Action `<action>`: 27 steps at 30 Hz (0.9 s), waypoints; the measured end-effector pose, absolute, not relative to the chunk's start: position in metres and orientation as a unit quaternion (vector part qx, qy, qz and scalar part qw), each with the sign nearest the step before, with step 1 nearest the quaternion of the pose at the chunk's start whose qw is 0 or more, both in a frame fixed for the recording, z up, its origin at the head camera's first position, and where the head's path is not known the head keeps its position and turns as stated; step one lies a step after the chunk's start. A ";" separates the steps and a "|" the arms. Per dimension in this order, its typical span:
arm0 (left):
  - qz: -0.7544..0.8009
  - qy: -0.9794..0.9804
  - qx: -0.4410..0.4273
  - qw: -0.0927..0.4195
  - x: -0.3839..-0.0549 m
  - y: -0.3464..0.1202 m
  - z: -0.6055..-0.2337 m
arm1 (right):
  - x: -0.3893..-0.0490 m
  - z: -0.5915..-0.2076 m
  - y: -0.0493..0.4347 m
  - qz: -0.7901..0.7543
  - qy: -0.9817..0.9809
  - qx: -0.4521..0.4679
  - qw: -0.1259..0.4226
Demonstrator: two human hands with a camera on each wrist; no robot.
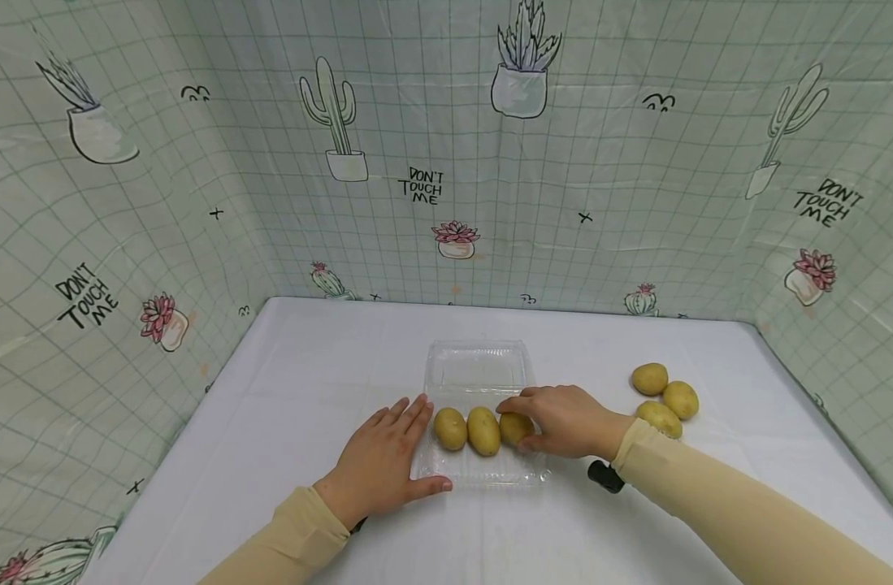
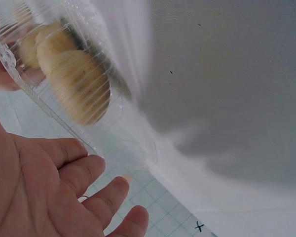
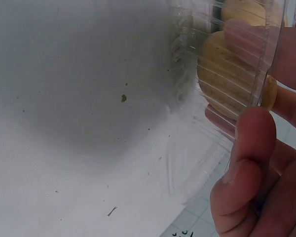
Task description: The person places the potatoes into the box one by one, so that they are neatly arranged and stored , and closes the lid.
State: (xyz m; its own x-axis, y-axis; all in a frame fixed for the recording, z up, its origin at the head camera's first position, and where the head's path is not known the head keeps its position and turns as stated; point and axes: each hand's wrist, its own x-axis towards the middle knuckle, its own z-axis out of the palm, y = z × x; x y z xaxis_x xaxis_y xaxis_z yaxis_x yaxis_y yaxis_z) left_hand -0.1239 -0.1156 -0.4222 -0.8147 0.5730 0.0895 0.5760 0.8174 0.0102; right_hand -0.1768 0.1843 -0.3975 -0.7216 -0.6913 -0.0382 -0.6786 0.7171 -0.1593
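A clear plastic clamshell box point(image 1: 475, 475) lies with its lid point(image 1: 478, 367) folded back, away from the person. Three potatoes sit in a row in its base: a left potato point(image 1: 449, 429), a middle potato point(image 1: 483, 431) and a right potato point(image 1: 515, 428). The right hand point(image 1: 570, 422) grips the right potato, fingers over its far side and thumb at its near side. In the right wrist view that potato point(image 3: 224, 74) shows through the ribbed plastic wall. With fingers extended, the left hand point(image 1: 387, 455) rests at the box's left edge, fingertips right at the wall.
Three more potatoes point(image 1: 659, 418) lie grouped on the white tabletop point(image 1: 329, 357) to the right, beyond the right forearm. A black strap piece point(image 1: 605, 477) shows under the right wrist. A patterned curtain point(image 1: 446, 146) surrounds the table at the back and sides.
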 end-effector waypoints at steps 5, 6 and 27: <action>-0.012 -0.952 -0.302 0.040 -0.123 -0.116 -0.421 | -0.178 -0.400 0.183 -0.070 0.927 -0.365 0.053; -0.011 -0.953 -0.302 0.038 -0.124 -0.116 -0.421 | -0.178 -0.400 0.183 -0.070 0.927 -0.364 0.054; -0.017 -0.952 -0.302 0.040 -0.124 -0.117 -0.422 | -0.171 -0.389 0.175 -0.052 0.939 -0.336 0.061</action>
State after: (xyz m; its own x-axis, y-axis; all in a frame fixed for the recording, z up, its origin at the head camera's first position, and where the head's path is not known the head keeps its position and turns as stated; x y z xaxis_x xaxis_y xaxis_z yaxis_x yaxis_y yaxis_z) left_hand -0.1242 -0.1166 -0.4220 -0.8147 0.5733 0.0872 0.5761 0.8173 0.0085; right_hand -0.1709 0.1754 -0.3888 -0.7672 -0.6365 -0.0788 -0.6238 0.7691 -0.1392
